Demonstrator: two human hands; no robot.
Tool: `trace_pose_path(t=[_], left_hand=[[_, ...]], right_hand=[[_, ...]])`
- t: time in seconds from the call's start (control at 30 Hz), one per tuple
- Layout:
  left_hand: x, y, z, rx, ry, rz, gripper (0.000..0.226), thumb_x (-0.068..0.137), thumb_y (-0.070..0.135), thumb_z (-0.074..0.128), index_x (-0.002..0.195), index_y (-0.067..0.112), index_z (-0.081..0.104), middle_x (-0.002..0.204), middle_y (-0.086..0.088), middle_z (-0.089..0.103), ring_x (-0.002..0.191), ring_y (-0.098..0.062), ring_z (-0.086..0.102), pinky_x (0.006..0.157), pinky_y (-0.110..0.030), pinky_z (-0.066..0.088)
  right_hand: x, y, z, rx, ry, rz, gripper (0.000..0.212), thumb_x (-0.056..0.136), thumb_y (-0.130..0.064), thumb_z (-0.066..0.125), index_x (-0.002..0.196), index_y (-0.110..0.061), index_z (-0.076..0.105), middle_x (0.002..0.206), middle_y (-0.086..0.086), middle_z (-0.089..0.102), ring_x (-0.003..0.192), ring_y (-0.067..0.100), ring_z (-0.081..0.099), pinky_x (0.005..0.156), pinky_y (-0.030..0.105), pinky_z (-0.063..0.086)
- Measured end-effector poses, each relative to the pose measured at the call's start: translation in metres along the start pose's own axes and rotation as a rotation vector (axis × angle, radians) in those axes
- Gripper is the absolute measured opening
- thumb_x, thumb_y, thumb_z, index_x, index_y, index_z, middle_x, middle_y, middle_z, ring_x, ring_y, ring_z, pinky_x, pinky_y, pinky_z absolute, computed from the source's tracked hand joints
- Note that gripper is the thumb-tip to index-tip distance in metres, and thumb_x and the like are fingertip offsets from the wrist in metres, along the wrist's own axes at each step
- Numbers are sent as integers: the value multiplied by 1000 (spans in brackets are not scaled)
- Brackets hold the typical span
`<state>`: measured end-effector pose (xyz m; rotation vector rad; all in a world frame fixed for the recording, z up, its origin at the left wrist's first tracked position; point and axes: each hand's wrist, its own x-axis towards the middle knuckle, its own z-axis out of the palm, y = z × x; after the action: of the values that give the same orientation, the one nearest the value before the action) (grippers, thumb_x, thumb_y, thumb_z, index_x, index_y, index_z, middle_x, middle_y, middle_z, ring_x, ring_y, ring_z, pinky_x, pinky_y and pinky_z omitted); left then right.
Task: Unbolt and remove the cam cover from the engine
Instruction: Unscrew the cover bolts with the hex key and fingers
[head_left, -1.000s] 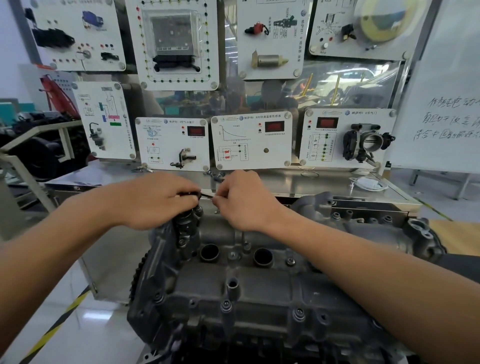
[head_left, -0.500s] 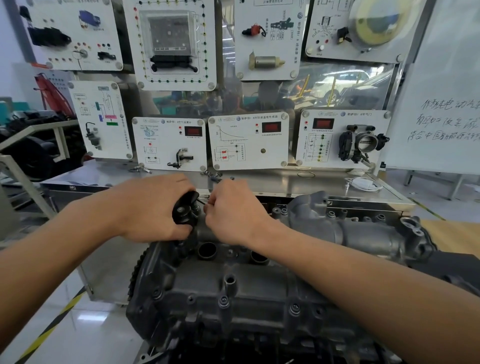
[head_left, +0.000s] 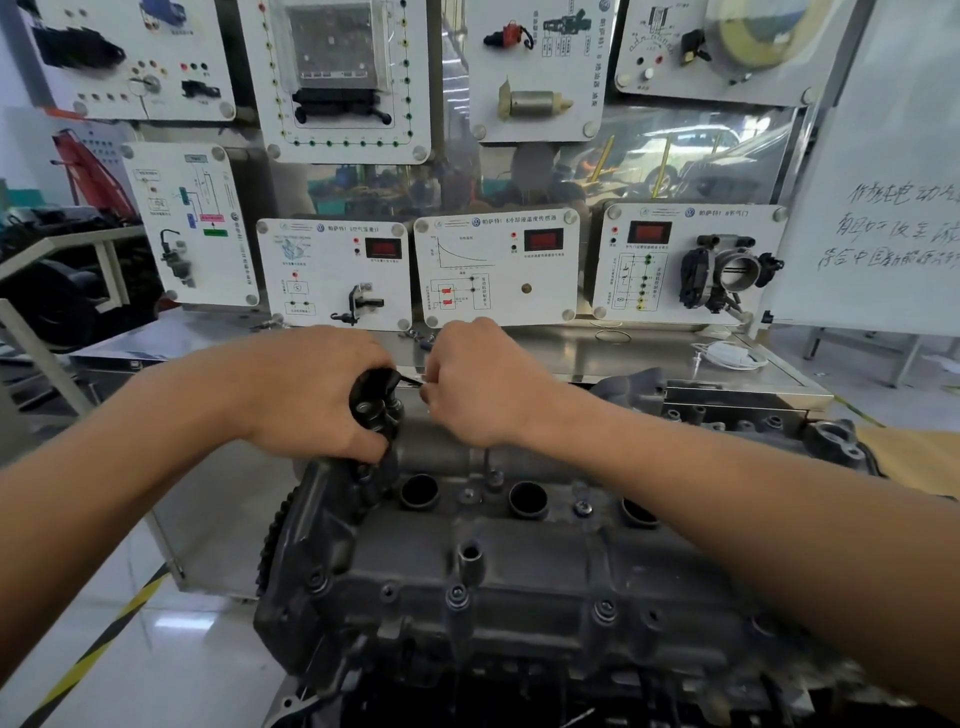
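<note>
Auto training workshop: engine (head_left: 519, 571) on stand, sensor demo boards (head_left: 496, 265) (wall-mounted).

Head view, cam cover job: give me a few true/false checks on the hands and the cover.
1. The left hand grips a black part at the left end of the cover. True.
2. The cover has been lifted off. False: it sits in place, with bolts in along its near edge.
3. The right hand lies flat and open on the cover. False: its fingers are curled, pinching a thin strip beside the black part.
4. Three round holes show in the top of the cover. True.
</note>
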<state>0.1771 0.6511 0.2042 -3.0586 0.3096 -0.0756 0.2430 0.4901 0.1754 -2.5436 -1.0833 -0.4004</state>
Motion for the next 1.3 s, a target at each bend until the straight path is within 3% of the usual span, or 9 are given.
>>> trace_pose_path(t=[0.13,0.2,0.33,0.43,0.63,0.8,0.97,1.17,1.3], left_hand=[[1,-5,1,-24,37,-11,59,61,67,65,109,32,59,99,15,58,92,-9,55,84,-34,50],[1,-5,3,-32,52,-17,63,57,70,59,108,33,60,99,15,59,91,-7,55,83,-35,51],[2,-5,5,-48,60,-34,64,57,72,58,110,35,60,98,15,60,90,-9,57,83,-38,53],[1,-6,8,-82,76,-48,67,57,70,58,113,33,60,101,13,61,93,-12,59,85,-40,52],[-4,-5,14,-128,124,-32,71,56,73,46,109,28,62,99,9,63,88,-13,59,82,-42,51],[1,-5,7,-118,66,-45,65,57,71,55,111,34,60,97,13,64,88,-9,60,83,-39,54],[9,-5,1,-142,35,-53,60,62,64,70,111,31,63,90,12,67,83,-6,61,79,-33,54],[13,-5,2,-143,83,-63,51,66,52,79,111,29,67,70,15,67,71,-1,62,60,-18,43],[14,-6,5,-156,101,-63,49,67,50,80,109,29,67,73,15,67,71,-3,62,61,-19,45]], right_hand=[[4,8,-3,-21,-24,-56,34,87,-11,63,55,-19,55,55,4,46,63,27,50,61,35,49],[7,13,-7,-21,-74,-69,34,90,-15,64,57,-7,63,55,10,54,59,22,49,64,34,49],[16,18,-17,-18,-143,-79,31,94,-22,63,74,-1,75,70,9,72,62,12,62,73,28,52],[18,18,-23,-3,-205,-74,30,96,-20,61,77,-3,78,71,6,74,47,-4,57,61,14,46],[15,17,-13,-65,-132,-79,35,94,-21,60,78,8,72,75,22,70,71,29,65,74,41,55],[17,18,-16,-123,-152,-99,36,95,-23,60,74,5,70,65,14,63,64,23,55,74,40,53],[23,27,-14,-85,-187,-124,32,95,-23,61,82,3,74,78,17,72,78,28,65,79,41,54],[30,38,-21,-60,-275,-229,31,94,-21,62,73,-1,73,64,4,70,60,13,60,69,30,52],[36,41,-26,-49,-348,-280,30,94,-21,63,70,-5,71,59,-4,68,49,2,57,56,13,42]])
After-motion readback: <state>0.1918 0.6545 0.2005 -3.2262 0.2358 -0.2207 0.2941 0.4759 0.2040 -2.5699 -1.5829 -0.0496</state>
